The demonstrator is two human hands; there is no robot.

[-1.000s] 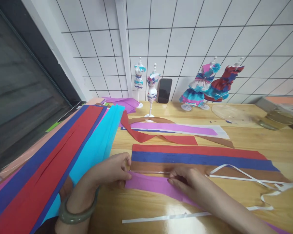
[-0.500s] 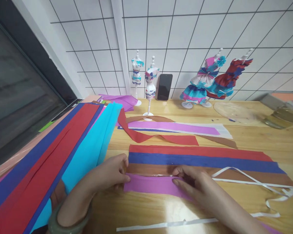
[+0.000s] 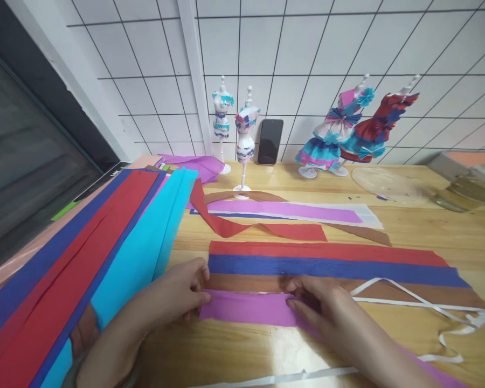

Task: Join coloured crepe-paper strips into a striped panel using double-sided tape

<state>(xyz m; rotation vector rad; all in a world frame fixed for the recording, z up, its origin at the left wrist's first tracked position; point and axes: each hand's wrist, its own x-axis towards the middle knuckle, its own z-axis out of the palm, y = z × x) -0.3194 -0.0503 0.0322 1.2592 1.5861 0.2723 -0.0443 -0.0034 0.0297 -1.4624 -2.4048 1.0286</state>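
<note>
A purple crepe paper strip [image 3: 246, 308] lies along the lower edge of a striped panel [image 3: 315, 264] made of red, blue and brown bands. My left hand [image 3: 184, 285] pinches the purple strip's left end, thumb on top and fingers curled. Farther right, my right hand [image 3: 327, 307] has its thumb and fingertips closed on the strip's upper edge, where it meets the brown band. The rest of the purple strip runs under my right hand and forearm. A narrow white tape line [image 3: 404, 303] shows along the brown edge, with a loose white ribbon curling over it.
Red, blue and turquoise paper lengths [image 3: 145, 253] are heaped at left. Behind lie a loose red strip [image 3: 226, 226] and a purple strip on white [image 3: 286, 210]. Small mannequins [image 3: 246, 145], a phone [image 3: 270, 143] and two dressed mannequins [image 3: 327, 134] stand by the tiled wall.
The view has shifted slightly. My right hand remains near the same place on the purple strip, and my left hand still holds its end.
</note>
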